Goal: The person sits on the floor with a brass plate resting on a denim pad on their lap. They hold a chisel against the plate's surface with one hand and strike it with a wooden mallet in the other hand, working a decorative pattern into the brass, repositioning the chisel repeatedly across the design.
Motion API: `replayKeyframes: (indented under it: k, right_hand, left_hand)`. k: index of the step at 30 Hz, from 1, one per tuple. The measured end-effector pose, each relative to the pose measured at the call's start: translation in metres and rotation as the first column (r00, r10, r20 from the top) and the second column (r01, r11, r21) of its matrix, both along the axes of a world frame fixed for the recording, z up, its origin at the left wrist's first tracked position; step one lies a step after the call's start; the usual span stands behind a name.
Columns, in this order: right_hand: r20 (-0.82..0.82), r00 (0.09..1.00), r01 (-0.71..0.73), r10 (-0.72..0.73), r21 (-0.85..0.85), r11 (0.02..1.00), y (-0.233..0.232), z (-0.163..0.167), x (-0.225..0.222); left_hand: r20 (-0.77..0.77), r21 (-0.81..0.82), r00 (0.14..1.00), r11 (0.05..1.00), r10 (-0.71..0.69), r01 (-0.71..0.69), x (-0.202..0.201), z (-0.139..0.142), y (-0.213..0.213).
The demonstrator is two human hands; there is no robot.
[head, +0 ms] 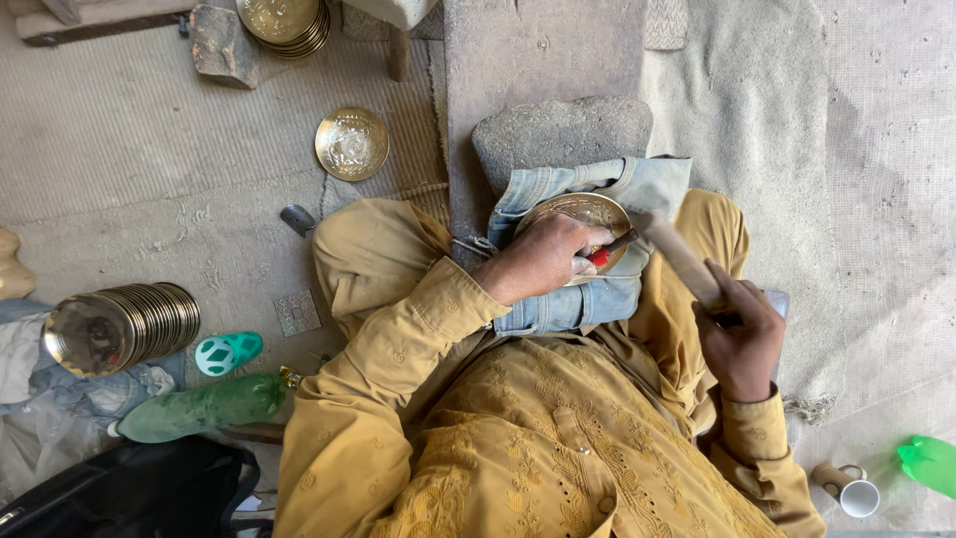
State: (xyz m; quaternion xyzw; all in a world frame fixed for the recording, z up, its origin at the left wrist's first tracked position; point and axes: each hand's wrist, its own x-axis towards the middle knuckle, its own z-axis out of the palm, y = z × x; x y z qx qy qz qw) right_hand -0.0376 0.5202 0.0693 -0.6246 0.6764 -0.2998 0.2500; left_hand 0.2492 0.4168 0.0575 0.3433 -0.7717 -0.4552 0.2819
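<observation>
1. The left hand (543,257) lies curled over the near-left part of the brass plate (588,211), its fingers pinching a short red-handled punch (609,249) whose long axis runs from the hand toward the right, tip on the plate's near-right rim.
2. The right hand (742,334), closed around a wooden mallet (682,257), hangs right of and nearer the body than the plate; the mallet's handle slants up and left, its head just beside the punch's outer end.
3. The plate rests on a folded denim cloth (588,299) across the lap, against the near edge of a grey stone block (563,130).
4. So the left hand is on the plate, the right apart from it.
</observation>
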Motion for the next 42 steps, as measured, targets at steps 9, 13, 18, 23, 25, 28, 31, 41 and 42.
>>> replayKeyframes:
  k: [9, 13, 18, 23, 25, 28, 31, 41, 42]
  right_hand:
    - [0.261, 0.963, 0.072, -0.074, 0.016, 0.997, 0.003, 0.001, 0.006]
    - [0.193, 0.979, 0.063, -0.058, -0.017, 0.998, 0.004, 0.002, 0.007]
    - [0.050, 0.998, 0.023, -0.022, -0.014, 1.000, 0.003, 0.002, 0.008]
    - [-0.151, 0.988, -0.041, 0.032, -0.058, 0.997, 0.005, -0.002, 0.006]
    - [0.050, 0.998, 0.040, -0.035, -0.102, 0.994, 0.007, -0.005, 0.006]
    - [0.027, 0.999, -0.018, 0.021, -0.104, 0.994, 0.008, -0.007, 0.003]
    - [0.165, 0.986, 0.040, -0.023, -0.100, 0.994, 0.011, -0.012, 0.003]
    - [-0.005, 1.000, -0.027, 0.027, -0.148, 0.989, 0.018, -0.021, -0.001]
    - [0.040, 0.999, -0.002, 0.008, -0.149, 0.989, 0.018, -0.021, 0.000]
  left_hand:
    - [0.016, 0.013, 1.000, 1.000, -0.008, 0.007, 0.005, 0.007, 0.000]
    - [0.055, 0.003, 0.998, 0.999, -0.036, 0.036, 0.006, 0.010, -0.002]
    - [0.033, 0.069, 0.999, 0.998, -0.014, 0.011, 0.005, 0.008, -0.001]
    - [0.055, -0.008, 0.998, 1.000, -0.008, 0.008, 0.003, 0.005, -0.002]
    - [0.070, -0.011, 0.997, 1.000, -0.026, 0.027, 0.004, 0.004, -0.001]
    - [0.041, -0.054, 0.999, 0.998, -0.018, 0.020, 0.004, 0.004, -0.001]
    - [0.084, 0.119, 0.996, 0.992, -0.041, 0.031, 0.004, 0.004, -0.002]
    - [0.087, -0.058, 0.995, 0.997, -0.047, 0.052, 0.004, 0.002, -0.001]
    - [0.094, -0.069, 0.994, 0.996, -0.048, 0.055, 0.003, 0.002, -0.002]
